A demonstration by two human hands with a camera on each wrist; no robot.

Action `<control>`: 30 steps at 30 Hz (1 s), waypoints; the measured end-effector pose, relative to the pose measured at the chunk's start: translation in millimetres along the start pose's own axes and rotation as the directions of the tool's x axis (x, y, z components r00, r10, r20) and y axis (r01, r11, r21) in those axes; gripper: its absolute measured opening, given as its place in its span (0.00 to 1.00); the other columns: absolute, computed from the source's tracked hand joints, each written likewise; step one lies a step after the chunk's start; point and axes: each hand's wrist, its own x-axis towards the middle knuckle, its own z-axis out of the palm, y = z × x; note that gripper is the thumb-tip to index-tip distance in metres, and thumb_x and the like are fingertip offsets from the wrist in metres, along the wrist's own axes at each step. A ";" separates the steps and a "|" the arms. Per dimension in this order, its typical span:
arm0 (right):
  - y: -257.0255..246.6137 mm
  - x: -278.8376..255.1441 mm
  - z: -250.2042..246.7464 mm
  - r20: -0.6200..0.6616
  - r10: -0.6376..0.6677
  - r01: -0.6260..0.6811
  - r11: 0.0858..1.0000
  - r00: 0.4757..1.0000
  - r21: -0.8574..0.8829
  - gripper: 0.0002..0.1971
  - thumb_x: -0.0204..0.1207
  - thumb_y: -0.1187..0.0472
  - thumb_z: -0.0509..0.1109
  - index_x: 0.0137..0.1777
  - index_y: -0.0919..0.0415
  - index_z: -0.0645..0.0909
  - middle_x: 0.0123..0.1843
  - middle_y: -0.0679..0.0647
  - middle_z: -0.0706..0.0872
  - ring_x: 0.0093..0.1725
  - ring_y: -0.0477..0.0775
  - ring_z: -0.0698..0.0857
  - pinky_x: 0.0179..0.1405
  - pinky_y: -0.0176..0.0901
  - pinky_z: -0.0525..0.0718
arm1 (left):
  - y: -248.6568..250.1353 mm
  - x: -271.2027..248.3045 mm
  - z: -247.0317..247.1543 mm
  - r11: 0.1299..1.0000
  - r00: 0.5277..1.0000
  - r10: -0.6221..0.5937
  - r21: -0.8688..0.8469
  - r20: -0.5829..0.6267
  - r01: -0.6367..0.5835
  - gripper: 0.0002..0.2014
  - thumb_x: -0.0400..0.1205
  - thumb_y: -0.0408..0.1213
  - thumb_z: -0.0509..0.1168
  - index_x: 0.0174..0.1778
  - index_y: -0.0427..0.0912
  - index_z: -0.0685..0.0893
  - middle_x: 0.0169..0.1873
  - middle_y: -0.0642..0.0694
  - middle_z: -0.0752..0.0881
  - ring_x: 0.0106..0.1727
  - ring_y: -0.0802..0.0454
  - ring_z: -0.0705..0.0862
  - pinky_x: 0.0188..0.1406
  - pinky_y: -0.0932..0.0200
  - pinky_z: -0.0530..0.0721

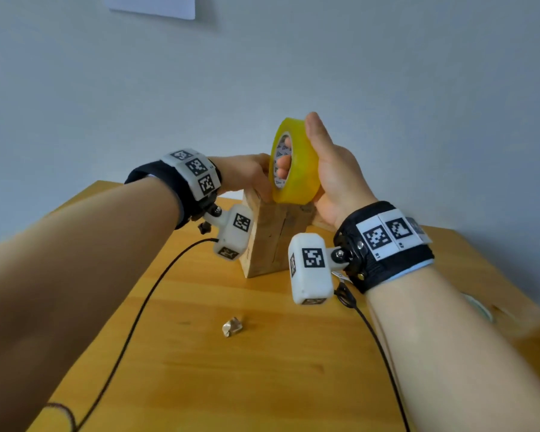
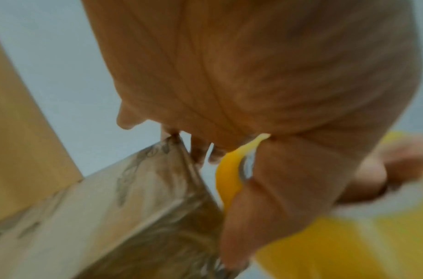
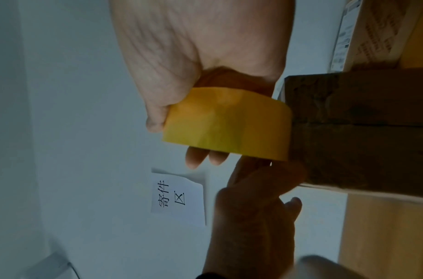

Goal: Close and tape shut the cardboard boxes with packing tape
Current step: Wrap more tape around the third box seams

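Note:
A small brown cardboard box [image 1: 275, 238] stands upright on the wooden table [image 1: 231, 385], its flaps closed. My right hand [image 1: 298, 141] grips a yellow packing tape roll [image 1: 300, 163], fingers through the core and thumb over the rim. The roll's lower edge touches the box top [image 3: 360, 122]. My left hand [image 1: 256, 173] grips the box's far-left top corner beside the roll. In the left wrist view its fingers [image 2: 198, 151] curl over the far edge of the box [image 2: 134, 198] and its thumb lies against the roll [image 2: 229, 179]. No pulled tape strip is visible.
A crumpled scrap [image 1: 232, 327] lies on the table in front of the box. Two black cables [image 1: 144, 307] trail from the wrist cameras. A second labelled box [image 3: 363, 34] sits behind the right hand. A paper sign [image 3: 178, 198] hangs on the wall.

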 end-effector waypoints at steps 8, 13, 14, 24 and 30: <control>1.5 4.6 -1.6 0.018 0.007 -0.009 0.995 1.000 0.094 0.22 0.86 0.44 0.67 0.64 0.63 0.85 0.46 0.65 0.92 0.46 0.62 0.91 0.64 0.66 0.87 | -32.9 17.2 12.9 0.990 0.973 0.017 0.141 -0.231 0.016 0.36 0.72 0.40 0.80 0.73 0.52 0.68 0.58 0.53 0.82 0.60 0.50 0.82 0.57 0.52 0.79; -4.8 -0.4 -4.2 -0.030 0.010 -0.008 0.996 1.000 0.086 0.14 0.85 0.51 0.69 0.57 0.63 0.86 0.40 0.62 0.92 0.37 0.57 0.89 0.50 0.57 0.91 | -30.5 17.6 8.5 0.993 0.978 0.024 0.116 -0.207 0.000 0.32 0.72 0.37 0.79 0.67 0.57 0.71 0.55 0.57 0.82 0.60 0.52 0.80 0.62 0.51 0.77; -6.3 -2.0 -5.2 -0.032 0.007 -0.004 0.997 0.999 0.080 0.14 0.85 0.51 0.70 0.56 0.63 0.87 0.39 0.62 0.92 0.36 0.57 0.89 0.47 0.56 0.91 | -30.2 18.6 6.8 0.996 0.979 0.019 0.095 -0.203 0.000 0.32 0.72 0.37 0.78 0.67 0.57 0.72 0.54 0.57 0.82 0.59 0.52 0.80 0.59 0.52 0.78; 5.7 -12.8 -17.3 -0.004 0.068 -0.068 0.998 0.998 -0.002 0.15 0.85 0.48 0.70 0.53 0.61 0.88 0.37 0.58 0.92 0.33 0.53 0.88 0.45 0.50 0.89 | -40.1 24.8 -5.0 0.979 0.975 -0.113 -0.191 -0.193 0.075 0.21 0.82 0.34 0.68 0.67 0.60 0.81 0.65 0.49 0.83 0.64 0.45 0.82 0.53 0.42 0.86; 26.5 -12.6 -29.9 -0.011 0.159 -0.159 0.984 0.987 -0.083 0.19 0.85 0.45 0.69 0.53 0.63 0.88 0.37 0.57 0.92 0.31 0.51 0.88 0.38 0.45 0.88 | -66.1 31.8 5.8 0.940 0.961 -0.202 -0.314 -0.191 0.135 0.18 0.81 0.38 0.70 0.66 0.58 0.85 0.54 0.47 0.91 0.59 0.42 0.87 0.58 0.38 0.87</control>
